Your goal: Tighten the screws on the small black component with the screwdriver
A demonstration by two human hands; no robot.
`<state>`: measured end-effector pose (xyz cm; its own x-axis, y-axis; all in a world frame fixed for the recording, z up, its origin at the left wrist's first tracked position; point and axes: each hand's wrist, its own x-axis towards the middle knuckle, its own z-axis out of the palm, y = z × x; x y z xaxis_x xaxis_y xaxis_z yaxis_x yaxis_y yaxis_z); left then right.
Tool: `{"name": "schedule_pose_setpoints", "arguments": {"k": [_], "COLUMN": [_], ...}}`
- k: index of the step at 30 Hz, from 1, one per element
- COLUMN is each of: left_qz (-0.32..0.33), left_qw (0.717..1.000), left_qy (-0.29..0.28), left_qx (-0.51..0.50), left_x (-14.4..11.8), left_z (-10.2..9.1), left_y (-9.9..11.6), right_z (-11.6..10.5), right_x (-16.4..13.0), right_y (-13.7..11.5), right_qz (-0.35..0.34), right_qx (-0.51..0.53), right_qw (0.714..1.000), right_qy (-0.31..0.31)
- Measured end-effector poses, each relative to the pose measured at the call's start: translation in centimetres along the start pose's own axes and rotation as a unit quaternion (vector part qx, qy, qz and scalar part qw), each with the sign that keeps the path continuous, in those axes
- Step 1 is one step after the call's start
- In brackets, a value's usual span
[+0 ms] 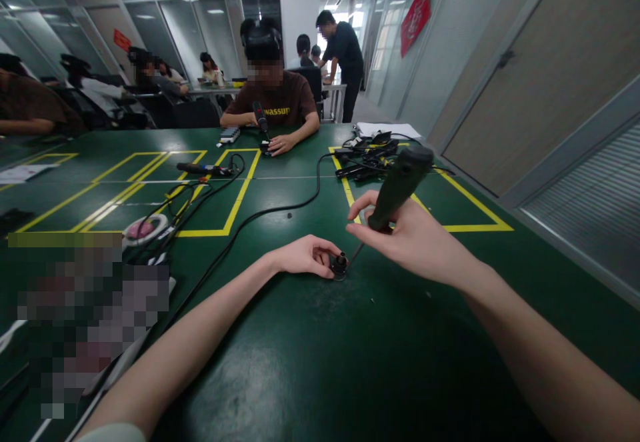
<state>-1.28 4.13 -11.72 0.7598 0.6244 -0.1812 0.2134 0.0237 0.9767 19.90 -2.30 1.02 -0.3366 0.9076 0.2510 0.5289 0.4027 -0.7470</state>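
Note:
My right hand [410,239] grips a dark green electric screwdriver [400,185], tilted, with its thin bit pointing down and left at a small black part [340,263] on the green table [325,362]. My left hand [305,255] pinches that small black part against the table top, fingers curled around it. A black cable [280,210] runs from near the tool across the table toward the far side.
Yellow tape outlines [235,202] mark areas on the table. A pile of black cables and parts [370,155] lies at the far right. Another screwdriver [200,169] and a round pink-white object [145,229] sit at left. A seated person [275,105] works opposite; others sit behind.

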Motion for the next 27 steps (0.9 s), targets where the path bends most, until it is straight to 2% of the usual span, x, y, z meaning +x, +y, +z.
{"name": "schedule_pose_setpoints", "arguments": {"k": [12,19,27], "left_qz": [-0.003,0.006,0.0], "left_qw": [1.0,1.0,1.0], "left_qy": [-0.002,-0.004,-0.004], "left_qx": [-0.01,0.001,-0.007], "left_x": [0.04,0.01,0.03], "left_z": [-0.1,-0.03,-0.05], "left_y": [-0.27,-0.08,-0.08], "right_z": [0.04,-0.11,0.03], "right_x": [0.1,0.09,0.07], "right_y": [0.06,0.09,0.08], "right_qz": [0.0,-0.009,0.0], "right_qx": [0.016,-0.012,0.013], "right_qw": [1.0,1.0,1.0], "right_qy": [0.005,0.003,-0.003]}}
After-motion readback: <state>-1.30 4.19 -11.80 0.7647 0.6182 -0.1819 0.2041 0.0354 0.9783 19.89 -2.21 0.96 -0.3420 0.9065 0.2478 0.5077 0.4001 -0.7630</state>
